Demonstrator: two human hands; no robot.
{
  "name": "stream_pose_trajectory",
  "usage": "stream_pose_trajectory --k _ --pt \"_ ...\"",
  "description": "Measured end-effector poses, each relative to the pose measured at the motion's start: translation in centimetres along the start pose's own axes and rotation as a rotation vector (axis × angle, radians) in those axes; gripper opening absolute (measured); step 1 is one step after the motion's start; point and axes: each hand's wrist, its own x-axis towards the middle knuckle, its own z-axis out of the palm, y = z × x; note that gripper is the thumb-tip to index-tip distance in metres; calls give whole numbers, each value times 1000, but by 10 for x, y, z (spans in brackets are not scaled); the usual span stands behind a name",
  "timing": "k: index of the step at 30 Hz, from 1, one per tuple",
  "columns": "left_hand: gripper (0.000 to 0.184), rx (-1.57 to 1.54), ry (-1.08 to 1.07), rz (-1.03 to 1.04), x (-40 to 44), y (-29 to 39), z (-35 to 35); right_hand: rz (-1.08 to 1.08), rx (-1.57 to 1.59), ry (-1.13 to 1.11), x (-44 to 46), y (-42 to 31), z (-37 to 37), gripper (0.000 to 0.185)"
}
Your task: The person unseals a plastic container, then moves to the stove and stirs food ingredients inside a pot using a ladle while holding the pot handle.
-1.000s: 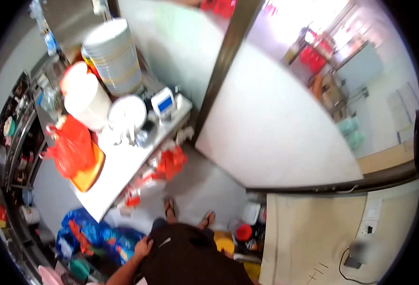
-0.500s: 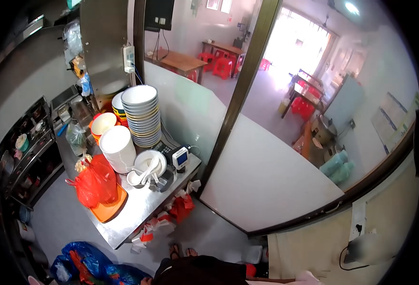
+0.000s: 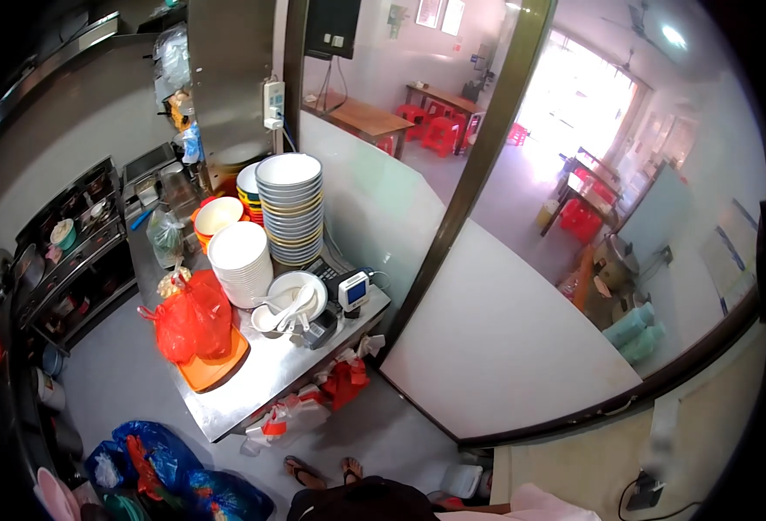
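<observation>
Blue plastic bags lie on the floor, lower left. Above them, at left centre, a red bag rests on an orange tray on the steel table; white bowls, a taller bowl stack and white spoons stand rightward. Bottom centre: sandalled feet, dark clothing. Left hand and right hand out of view; cannot tell whether open, closed or gripping. Nearest the body: clear container, right of the feet, and pink cloth, bottom edge, beside possibly a forearm. Judged: no handling step readable; handling the tableware calls for a hand raised to table height.
</observation>
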Motion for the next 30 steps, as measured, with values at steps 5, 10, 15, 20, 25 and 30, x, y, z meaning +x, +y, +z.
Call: stream_pose_trajectory --k 5,10,15,20,25,30 --pt "42 -101 43 -37 -9 -19 -1 24 184 148 17 -25 5 29" --pt "40 -248 89 -77 -35 -66 -7 132 566 260 68 -62 -14 18" --pt "37 -463 133 -142 -110 -166 -28 -2 1067 83 22 -201 -55 21" --pt "32 -606 79 -126 -105 -201 -58 127 1091 -107 54 -253 -46 19" --pt "31 -672 40 -164 -89 -214 -81 -177 48 -259 134 -263 19 31" --pt "30 -581 81 -89 -73 -227 -88 -594 -576 -214 224 -233 84 31"
